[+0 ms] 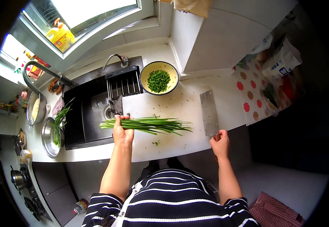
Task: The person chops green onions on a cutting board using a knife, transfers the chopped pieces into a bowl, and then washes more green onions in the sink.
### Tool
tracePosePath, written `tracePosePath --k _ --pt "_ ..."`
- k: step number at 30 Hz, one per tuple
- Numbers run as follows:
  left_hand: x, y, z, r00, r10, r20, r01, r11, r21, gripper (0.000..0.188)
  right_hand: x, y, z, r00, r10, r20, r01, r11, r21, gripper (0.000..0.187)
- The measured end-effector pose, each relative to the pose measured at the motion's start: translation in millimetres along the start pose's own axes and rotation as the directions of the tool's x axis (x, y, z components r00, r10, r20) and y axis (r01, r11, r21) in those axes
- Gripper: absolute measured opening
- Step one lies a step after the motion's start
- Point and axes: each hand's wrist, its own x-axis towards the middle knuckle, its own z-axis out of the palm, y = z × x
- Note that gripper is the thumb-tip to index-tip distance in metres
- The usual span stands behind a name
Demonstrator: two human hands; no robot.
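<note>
Left hand (122,132) grips green chives (149,125), right hand (220,143) closed on cleaver (209,112) handle; white package (281,60) far right

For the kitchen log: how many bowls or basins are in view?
3: a yellow bowl of chopped greens behind the cutting board, and two metal basins left of the sink. Others may be hidden.
</note>
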Motion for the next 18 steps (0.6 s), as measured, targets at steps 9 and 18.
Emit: tracePosePath --k 9,18 --pt "-127.4 3.9 161.1 0.552 0.031 0.833 -0.737 0.485 0.470 0.009 -17.0 -8.4 -15.4 0.986 -0.022 -0.166 0.053 0.981 0.188 0.025" --pt "-98.6 -183.1 128.9 0.556 -0.584 0.592 -0.805 -0.557 0.206 0.016 -14.6 -26.0 -25.1 0.950 -0.123 -0.287 0.143 0.989 0.049 0.020"
